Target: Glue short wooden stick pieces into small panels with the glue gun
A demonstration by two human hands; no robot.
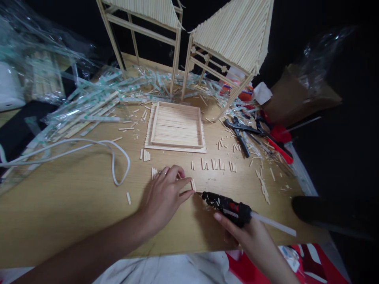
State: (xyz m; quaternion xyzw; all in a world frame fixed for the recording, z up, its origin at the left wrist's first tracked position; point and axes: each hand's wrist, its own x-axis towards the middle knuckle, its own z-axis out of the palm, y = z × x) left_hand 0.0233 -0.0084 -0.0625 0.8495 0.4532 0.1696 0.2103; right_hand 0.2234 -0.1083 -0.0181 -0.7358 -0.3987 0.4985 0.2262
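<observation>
Between thumb and forefinger, my left hand (pixel 168 193) pinches a short wooden stick piece (pixel 193 184) just above the table. My right hand (pixel 245 232) grips a black hot glue gun (pixel 227 206), with a clear glue stick (pixel 275 224) poking out of its back. The gun's nozzle points left and sits at the lower end of the stick piece; whether it touches is too small to tell. Small stick groups (pixel 217 164) stand in a row beyond the hands. Another stepped group (pixel 154 172) is partly hidden behind my left hand.
A framed stick panel (pixel 177 126) lies mid-table, with two stick-built roofed structures (pixel 233 31) behind it. Plastic wrappers (pixel 100 94) spread across the back left. A white cable (pixel 121 152) loops at left. Black cutters (pixel 241 132) and stick scraps lie at right.
</observation>
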